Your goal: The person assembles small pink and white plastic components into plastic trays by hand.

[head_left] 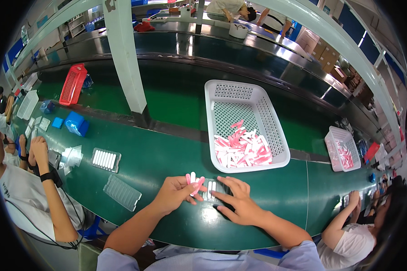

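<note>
A person sat at a long green conveyor belt (167,153), seen from above. The left hand (176,193) was closed around a small bunch of short pink and white plastic sticks (193,180), their ends poking up past the fingers. The right hand (239,203) lay spread and flat, its fingertips pressing on a clear ridged plastic tray (212,189) that rested on the belt between the two hands; a few white sticks already sat in its grooves.

Just beyond the hands stood a white rectangular plastic basket with perforated walls (276,122), holding a loose heap of pink and white sticks (242,149) piled in its nearer half (the far half showed bare mesh). To the left lay a tray filled with white sticks (106,159) and, nearer, an unfilled clear tray (122,192). A smaller white basket of pink pieces (343,154) stood to the right, and a red plastic basket (73,84) far left. Other people's arms worked at both sides.
</note>
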A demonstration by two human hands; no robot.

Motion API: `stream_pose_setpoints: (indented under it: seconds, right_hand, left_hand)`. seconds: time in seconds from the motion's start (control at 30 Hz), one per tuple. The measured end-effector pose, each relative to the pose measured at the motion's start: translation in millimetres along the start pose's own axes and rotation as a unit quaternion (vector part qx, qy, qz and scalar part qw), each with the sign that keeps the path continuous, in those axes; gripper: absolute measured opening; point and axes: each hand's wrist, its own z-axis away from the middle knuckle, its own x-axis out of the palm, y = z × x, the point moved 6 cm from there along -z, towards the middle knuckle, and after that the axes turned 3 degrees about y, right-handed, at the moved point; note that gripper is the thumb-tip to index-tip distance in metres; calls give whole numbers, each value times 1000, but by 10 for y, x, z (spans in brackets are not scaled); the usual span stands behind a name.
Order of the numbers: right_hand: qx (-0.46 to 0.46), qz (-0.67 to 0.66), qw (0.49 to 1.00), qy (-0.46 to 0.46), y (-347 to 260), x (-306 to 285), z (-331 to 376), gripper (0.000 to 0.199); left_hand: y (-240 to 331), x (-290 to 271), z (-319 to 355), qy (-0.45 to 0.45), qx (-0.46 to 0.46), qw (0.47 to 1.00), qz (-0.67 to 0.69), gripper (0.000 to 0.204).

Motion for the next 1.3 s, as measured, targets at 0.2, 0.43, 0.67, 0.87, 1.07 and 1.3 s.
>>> stream_pose_setpoints:
  seconds: [0.2, 0.43, 0.67, 0.87, 1.07, 1.3]
  right_hand:
    - [-49, -118, 984, 125, -174, -309, -340, 39]
    - [-52, -66, 994, 70, -244, -105, -606, 20]
    - [-78, 3, 974, 211, -27, -503, -261, 21]
    - [2, 61, 997, 56, 185, -54, 96, 41]
    - [-6, 62, 998, 11, 84, -60, 101, 60]
    - [9, -56, 990, 131, 127, -168, -22, 43]
  left_hand:
    - [-50, 108, 10, -94, -25, 993, -71, 27]
    - [-161, 218, 51, -171, 1, 984, -54, 26]
    - [-62, 135, 39, -114, -13, 992, -56, 26]
    - [-71, 108, 15, -85, -30, 995, -43, 26]
    - [-79, 109, 6, -77, -48, 994, -61, 27]
    - [-130, 188, 9, -91, -44, 993, -54, 26]
